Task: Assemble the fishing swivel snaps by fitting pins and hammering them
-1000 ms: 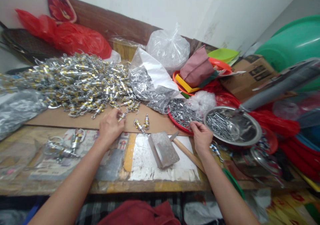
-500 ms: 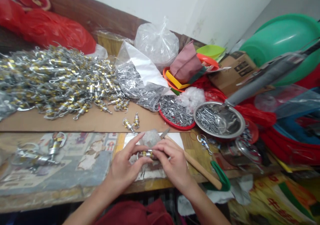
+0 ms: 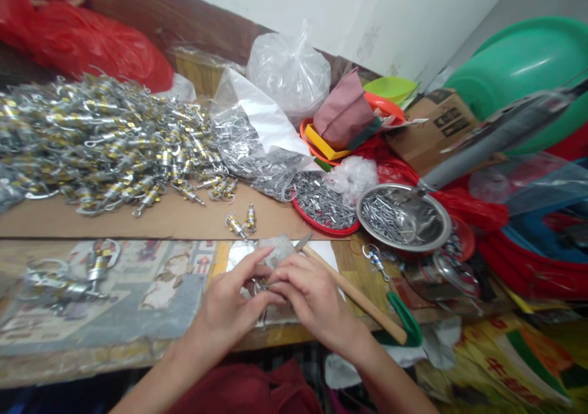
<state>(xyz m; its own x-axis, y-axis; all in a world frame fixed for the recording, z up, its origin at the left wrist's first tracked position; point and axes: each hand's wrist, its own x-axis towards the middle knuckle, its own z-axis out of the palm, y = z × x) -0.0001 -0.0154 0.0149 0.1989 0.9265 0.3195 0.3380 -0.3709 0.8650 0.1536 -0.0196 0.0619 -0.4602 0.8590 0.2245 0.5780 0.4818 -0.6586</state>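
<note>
My left hand grips a small silver-and-brass metal fitting, its fingers and thumb closed around it. Over the fitting's right side, my right hand pinches with bent fingers, covering much of it. Whether the right fingers hold a separate small part is hidden. Just beyond the fingertips sits a pale, translucent block on white paper. A tool with a long wooden handle and a pointed metal blade lies beside my right hand. Two similar fittings stand on the cardboard ahead.
A large heap of fittings covers the back left. To the right are a red tray of small metal clips, a steel bowl of pins and a grey-handled tool. More fittings lie at left.
My right hand has shifted left and turned over the fitting, which now shows less between the fingers. The left hand stays in nearly the same place.
</note>
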